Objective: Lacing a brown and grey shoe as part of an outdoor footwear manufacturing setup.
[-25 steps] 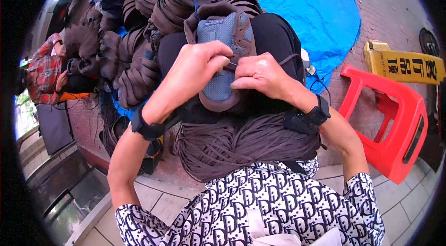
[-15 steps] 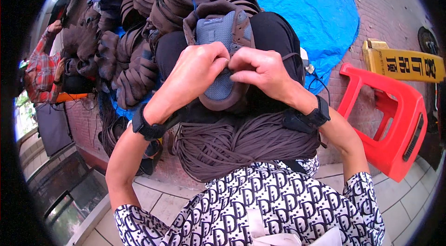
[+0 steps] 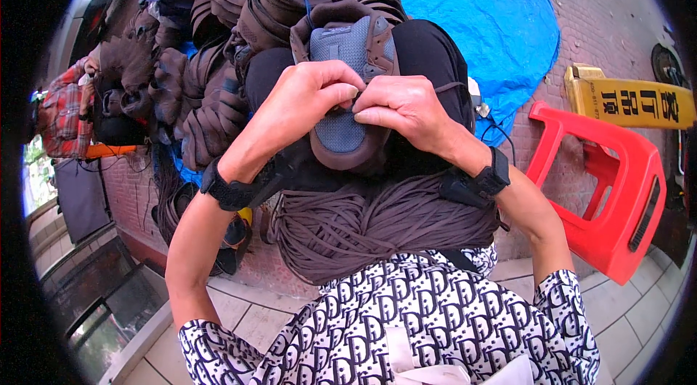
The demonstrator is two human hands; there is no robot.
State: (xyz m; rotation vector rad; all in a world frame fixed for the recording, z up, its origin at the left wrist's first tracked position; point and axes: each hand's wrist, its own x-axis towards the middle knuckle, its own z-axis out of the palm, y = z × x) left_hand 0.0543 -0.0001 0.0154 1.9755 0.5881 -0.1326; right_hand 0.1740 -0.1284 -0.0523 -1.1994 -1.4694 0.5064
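A brown shoe upper with a blue-grey mesh tongue and toe lies on my lap between my knees, toe toward me. Over its lacing opening, my left hand is closed, thumb and forefinger pinched; what lies between them is hidden. My right hand meets it fingertip to fingertip, also pinched. From behind the right hand a dark brown shoelace runs out over my right knee. A thick bundle of brown laces rests across my lap, nearer my body.
Stacked brown shoe uppers pile up at left and ahead. A blue tarp covers ground at far right. A red plastic stool and a yellow sign board stand right. Another person in a plaid shirt sits far left.
My right hand has shifted slightly left and its fingers have closed in against the left fingertips. The left hand stays almost in place. The other person's arm has lowered.
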